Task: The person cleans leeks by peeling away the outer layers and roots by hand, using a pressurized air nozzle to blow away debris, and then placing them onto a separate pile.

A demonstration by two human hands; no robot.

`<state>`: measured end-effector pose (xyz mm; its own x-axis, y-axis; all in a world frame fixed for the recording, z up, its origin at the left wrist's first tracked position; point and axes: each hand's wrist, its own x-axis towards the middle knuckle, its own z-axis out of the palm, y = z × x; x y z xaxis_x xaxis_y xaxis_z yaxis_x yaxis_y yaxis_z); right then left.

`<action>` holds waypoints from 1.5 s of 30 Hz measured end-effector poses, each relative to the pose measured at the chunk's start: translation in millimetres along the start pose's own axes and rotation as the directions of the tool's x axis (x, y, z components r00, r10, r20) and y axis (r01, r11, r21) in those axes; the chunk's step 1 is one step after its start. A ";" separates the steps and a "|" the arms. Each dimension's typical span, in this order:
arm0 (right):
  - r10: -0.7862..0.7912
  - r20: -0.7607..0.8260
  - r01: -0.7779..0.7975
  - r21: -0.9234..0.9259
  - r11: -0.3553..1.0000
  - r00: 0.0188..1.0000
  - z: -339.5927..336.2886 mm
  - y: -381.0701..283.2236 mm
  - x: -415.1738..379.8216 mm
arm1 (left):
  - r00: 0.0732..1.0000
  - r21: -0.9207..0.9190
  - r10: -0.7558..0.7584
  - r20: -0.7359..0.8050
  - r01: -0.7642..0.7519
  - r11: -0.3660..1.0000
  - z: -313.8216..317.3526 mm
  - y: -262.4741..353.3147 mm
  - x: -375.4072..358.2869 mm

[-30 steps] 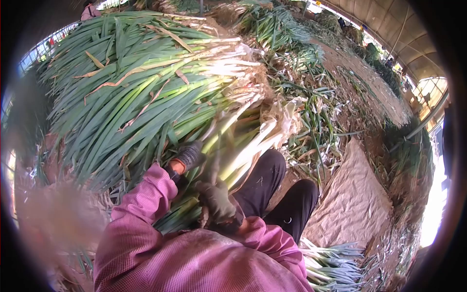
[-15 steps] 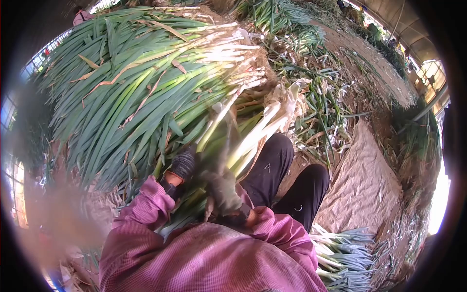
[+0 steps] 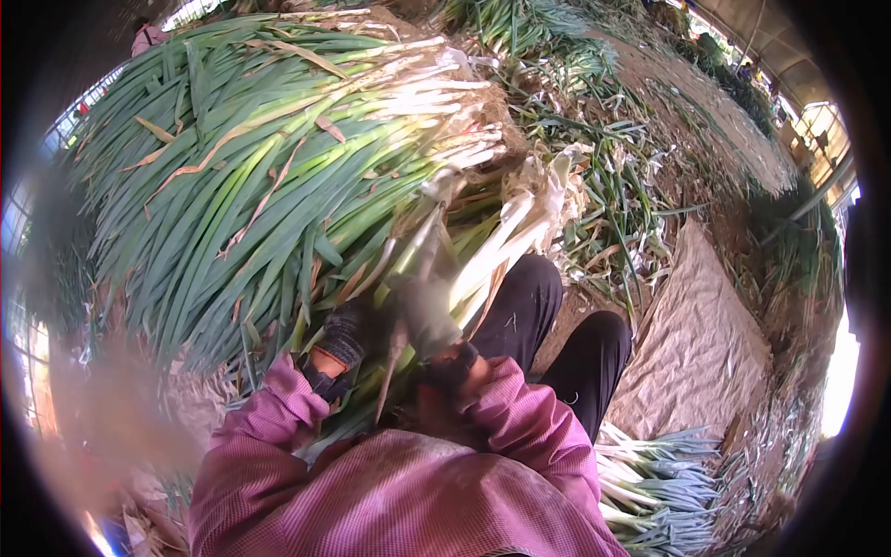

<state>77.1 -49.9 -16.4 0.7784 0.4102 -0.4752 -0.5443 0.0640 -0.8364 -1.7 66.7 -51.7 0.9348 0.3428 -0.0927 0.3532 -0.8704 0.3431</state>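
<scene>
My left hand (image 3: 343, 337), in a dark knit glove, is closed around the leafy part of a green onion (image 3: 416, 239), whose pale root end points up and away. My right hand (image 3: 429, 325), in a greyish glove, is right beside that stalk; motion smears its fingers. A thin dry leaf (image 3: 393, 367) hangs between the two hands. Just right of them, thick white stalks (image 3: 501, 246) lean against my dark-trousered knee. A large heap of green onions (image 3: 251, 186) spreads ahead and to the left, with its roots toward the right.
Peeled green onions (image 3: 650, 487) lie at lower right, beside a crumpled brown sheet (image 3: 710, 343). Loose trimmings (image 3: 617, 200) litter the ground past my knees. More green onions (image 3: 529, 32) are piled at the back. A person in pink (image 3: 147, 37) is far off at upper left.
My right hand has moved up and away from my body, along the stalk. The dry leaf now shows between my hands. My left hand has barely moved.
</scene>
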 end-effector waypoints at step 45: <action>0.067 0.145 -0.110 0.316 0.942 0.987 -55.0 -22.7 -33.0 | 0.903 0.193 0.375 -0.208 -0.337 0.921 28.5 3.5 -6.6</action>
<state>80.9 -114.9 3.2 0.6867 0.5414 -0.4852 -0.6976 0.3029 -0.6493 -5.6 51.3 -76.5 0.9692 0.0574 0.2396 0.0172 -0.9859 0.1667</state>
